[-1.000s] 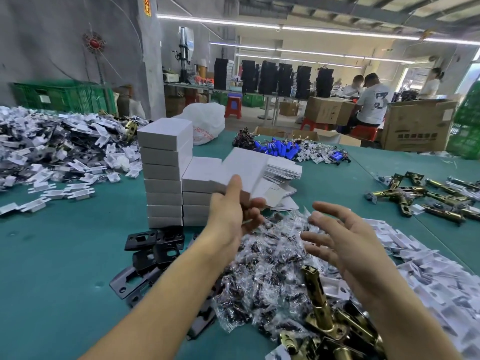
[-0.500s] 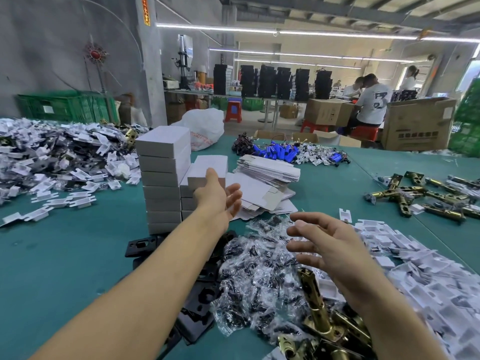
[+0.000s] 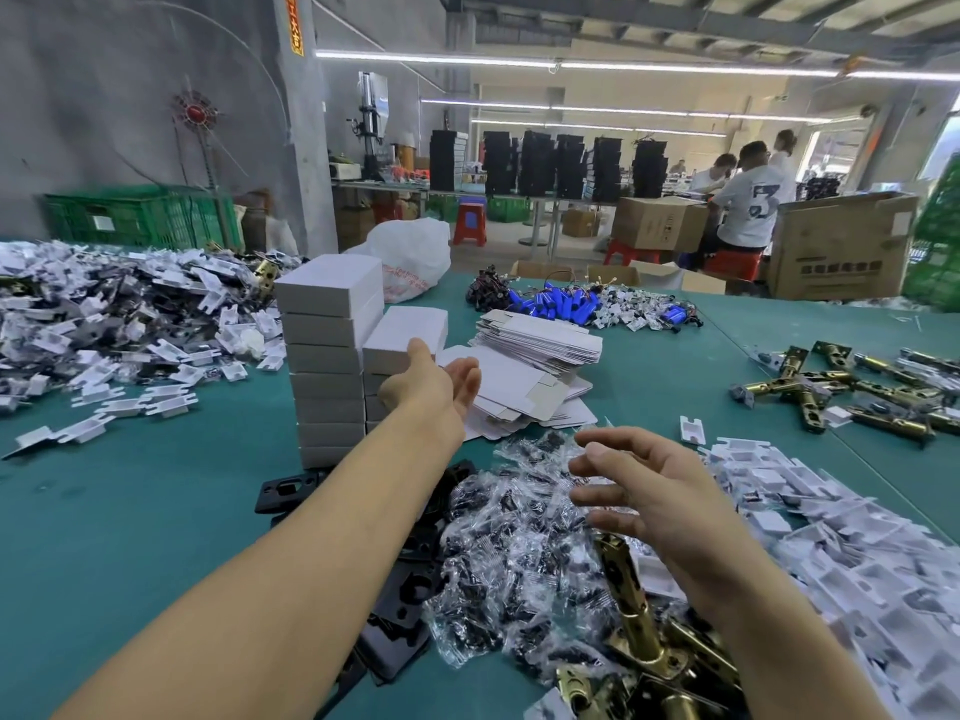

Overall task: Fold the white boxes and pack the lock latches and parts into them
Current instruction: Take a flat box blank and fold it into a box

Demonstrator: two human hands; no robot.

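Note:
Two stacks of folded white boxes stand on the green table: a tall stack (image 3: pixel 327 345) and a shorter one (image 3: pixel 405 337) to its right. My left hand (image 3: pixel 434 389) is stretched out, open, just in front of the shorter stack, holding nothing. Flat unfolded box blanks (image 3: pixel 540 337) lie piled right of it. My right hand (image 3: pixel 654 491) hovers open, fingers spread, over a heap of small clear bags of dark parts (image 3: pixel 519 543). Brass lock latches (image 3: pixel 634 631) lie near my right wrist. Black plates (image 3: pixel 291 488) sit under my left forearm.
White plastic inserts (image 3: pixel 841 553) are heaped at the right, and a larger mixed heap (image 3: pixel 104 319) at the left. More brass latches (image 3: pixel 831 387) lie far right. Blue parts (image 3: pixel 561 304) and a white bag (image 3: pixel 410 257) sit at the back. People work behind cardboard boxes (image 3: pixel 831 246).
My left hand set the white box on the shorter stack, let go, and has drawn slightly back from it. My right hand has stayed open over the bags.

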